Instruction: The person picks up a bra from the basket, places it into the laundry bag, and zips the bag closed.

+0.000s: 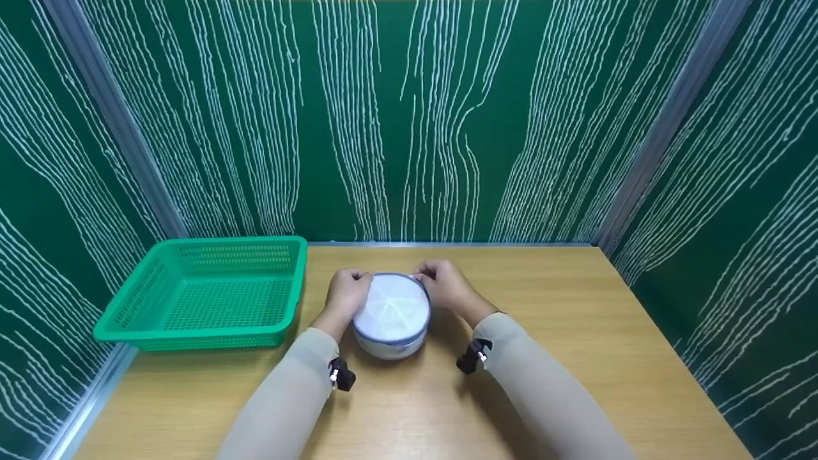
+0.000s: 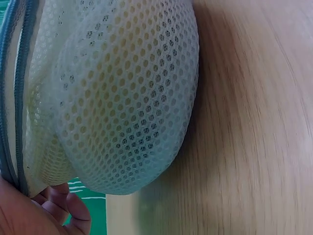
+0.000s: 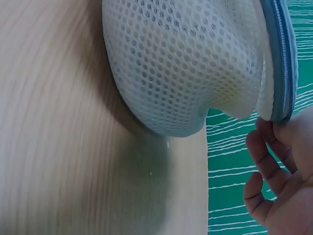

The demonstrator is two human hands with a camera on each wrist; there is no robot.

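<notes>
A round white mesh laundry bag (image 1: 390, 313) with a blue zipper round its top stands on the wooden table, between both hands. At its far left rim the left hand (image 1: 348, 295) pinches the zippered edge between thumb and fingers. The right hand (image 1: 447, 284) pinches the far right rim, where a small white bit shows at the fingertips. In the left wrist view, honeycomb mesh (image 2: 132, 98) bulges below the blue zipper (image 2: 19, 98). The right wrist view shows the zipper (image 3: 281, 58) meeting the thumb and index finger, with the other fingers (image 3: 264, 161) loosely curled.
A green plastic basket (image 1: 294, 319) with slotted walls sits at the table's left, near the left forearm. Green panels (image 1: 434, 128) with white wavy lines stand behind and at both sides of the wooden table (image 1: 549, 300). Each sleeve cuff carries a small black camera (image 1: 474, 355).
</notes>
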